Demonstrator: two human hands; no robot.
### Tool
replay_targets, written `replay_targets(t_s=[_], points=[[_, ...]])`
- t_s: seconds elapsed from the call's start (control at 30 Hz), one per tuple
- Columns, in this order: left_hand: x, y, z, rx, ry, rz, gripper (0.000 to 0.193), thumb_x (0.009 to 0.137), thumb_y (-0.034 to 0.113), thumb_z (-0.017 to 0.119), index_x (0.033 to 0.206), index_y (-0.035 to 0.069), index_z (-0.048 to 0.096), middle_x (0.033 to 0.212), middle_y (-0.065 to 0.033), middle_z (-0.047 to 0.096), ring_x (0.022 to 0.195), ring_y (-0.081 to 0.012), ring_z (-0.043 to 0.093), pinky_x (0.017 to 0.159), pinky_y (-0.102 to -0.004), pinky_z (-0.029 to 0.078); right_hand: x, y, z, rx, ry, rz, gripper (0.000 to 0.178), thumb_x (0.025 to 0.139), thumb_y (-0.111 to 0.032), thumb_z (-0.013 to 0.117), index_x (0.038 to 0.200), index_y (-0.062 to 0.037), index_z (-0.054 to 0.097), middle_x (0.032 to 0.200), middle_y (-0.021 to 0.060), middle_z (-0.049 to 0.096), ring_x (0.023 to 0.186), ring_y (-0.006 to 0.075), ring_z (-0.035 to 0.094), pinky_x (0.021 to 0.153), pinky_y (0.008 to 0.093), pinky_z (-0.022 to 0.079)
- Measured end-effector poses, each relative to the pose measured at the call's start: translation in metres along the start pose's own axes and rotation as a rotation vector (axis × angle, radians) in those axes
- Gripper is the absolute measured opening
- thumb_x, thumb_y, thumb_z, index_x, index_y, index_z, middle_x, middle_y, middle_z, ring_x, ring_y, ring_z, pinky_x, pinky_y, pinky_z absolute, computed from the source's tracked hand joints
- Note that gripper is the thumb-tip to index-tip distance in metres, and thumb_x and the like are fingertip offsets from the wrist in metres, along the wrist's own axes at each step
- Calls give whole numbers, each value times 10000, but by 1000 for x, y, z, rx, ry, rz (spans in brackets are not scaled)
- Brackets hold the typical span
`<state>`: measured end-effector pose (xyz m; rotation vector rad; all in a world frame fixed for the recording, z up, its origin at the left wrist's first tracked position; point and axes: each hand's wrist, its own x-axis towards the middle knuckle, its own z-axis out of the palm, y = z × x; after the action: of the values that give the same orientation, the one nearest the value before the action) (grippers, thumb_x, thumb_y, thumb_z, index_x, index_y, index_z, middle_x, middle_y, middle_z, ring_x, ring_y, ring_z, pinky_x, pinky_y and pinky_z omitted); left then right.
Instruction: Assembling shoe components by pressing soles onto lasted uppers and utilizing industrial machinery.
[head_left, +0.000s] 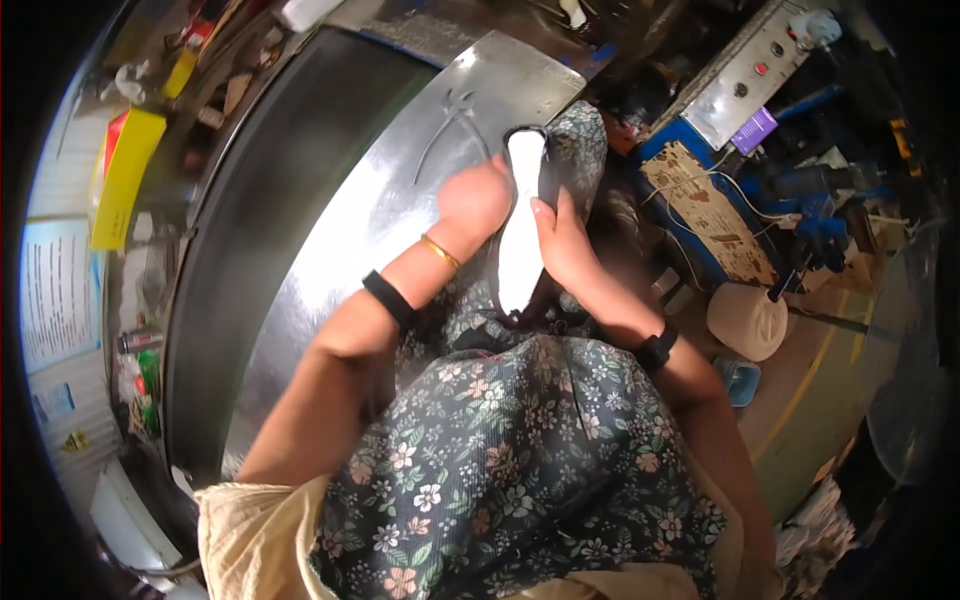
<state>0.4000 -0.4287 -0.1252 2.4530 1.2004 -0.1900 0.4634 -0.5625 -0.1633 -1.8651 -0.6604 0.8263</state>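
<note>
The right hand (568,247) gripped a shoe (524,205), dark upper (549,180) already on, white underside (520,250) uncovered; leftward, the left hand (474,200) curled, its hold unclear.

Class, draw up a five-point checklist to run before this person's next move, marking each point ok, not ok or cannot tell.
1. White face of the shoe-shaped piece turned up into view: ok.
2. Right hand on the piece, at its right side: ok.
3. Left hand gripping firmly: cannot tell; it is blurred beside the piece's left edge.
4. Pincer-like tool lying on the metal plate, out of both hands: ok.
5. Arms free of jewellery: not ok; a gold bangle circles the left.
</note>
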Motion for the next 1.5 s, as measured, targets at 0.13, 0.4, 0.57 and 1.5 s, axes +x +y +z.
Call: replay_targets(t_s=[0.13,0.4,0.57,1.5], points=[[4,-21,3,169,247,243,421,1006,322,396,894,-6,634,635,-173,657,560,-375,649,518,-470,523,-4,3,20,-82,2,-102,630,1015,-319,464,1437,97,251,1227,367,544,1149,479,553,963,465,440],[-38,-42,70,-412,426,219,393,1000,244,425,1285,-10,516,979,-228,681,916,-362,651,826,-449,502,-13,23,23,48,153,-190,568,1030,-306,435,1456,31,270,1292,323,524,1205,414,536,1006,443,411],[19,-64,99,-1381,-72,-99,572,1040,445,357,1284,-39,539,1185,-161,646,1058,-223,611,957,-340,458,29,11,-29,136,-152,120,688,1023,-527,337,1310,91,431,1134,232,615,1050,363,616,903,422,476],[-30,-62,-1,-1830,163,-421,476,928,413,549,1237,53,550,1240,-107,568,1063,-237,511,1032,-378,364,-10,-27,-37,551,-573,-43,829,745,-71,719,1490,-50,358,1346,107,533,1166,175,543,995,305,429]])
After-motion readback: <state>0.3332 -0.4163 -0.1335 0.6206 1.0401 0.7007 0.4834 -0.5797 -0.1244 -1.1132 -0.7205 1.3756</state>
